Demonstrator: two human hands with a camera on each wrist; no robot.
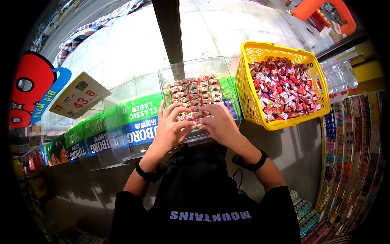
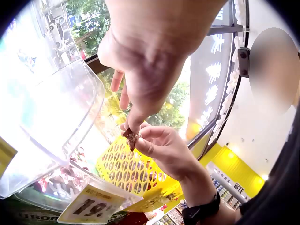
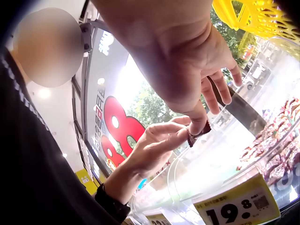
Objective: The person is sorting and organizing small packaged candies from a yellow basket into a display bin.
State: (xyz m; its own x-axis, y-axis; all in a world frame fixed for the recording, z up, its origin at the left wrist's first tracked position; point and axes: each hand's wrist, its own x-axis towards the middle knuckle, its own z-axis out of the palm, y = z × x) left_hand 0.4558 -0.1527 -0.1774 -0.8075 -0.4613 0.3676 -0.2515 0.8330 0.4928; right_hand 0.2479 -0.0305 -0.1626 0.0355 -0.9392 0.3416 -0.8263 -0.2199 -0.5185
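Observation:
My left hand [image 1: 168,126] and right hand [image 1: 222,125] meet over a clear plastic bin [image 1: 168,77] in the head view. Between them they pinch a small wrapped candy [image 2: 131,138], one end each, between thumb and fingers. The candy's dark red, crinkled wrapper [image 3: 198,135] also shows in the right wrist view, partly covered by fingertips. Under and beyond the hands, similar wrapped candies [image 1: 195,90] lie in neat rows in the bin. The other fingers of both hands spread away from the pinched candy.
A yellow perforated basket [image 1: 296,123] heaped with loose wrapped candies stands to the right. Green and blue beer cartons [image 1: 142,118] line the left, beside more clear bins. Price cards [image 1: 79,96] [image 3: 236,206] stick out along the bins. A dark window post [image 1: 167,32] rises behind.

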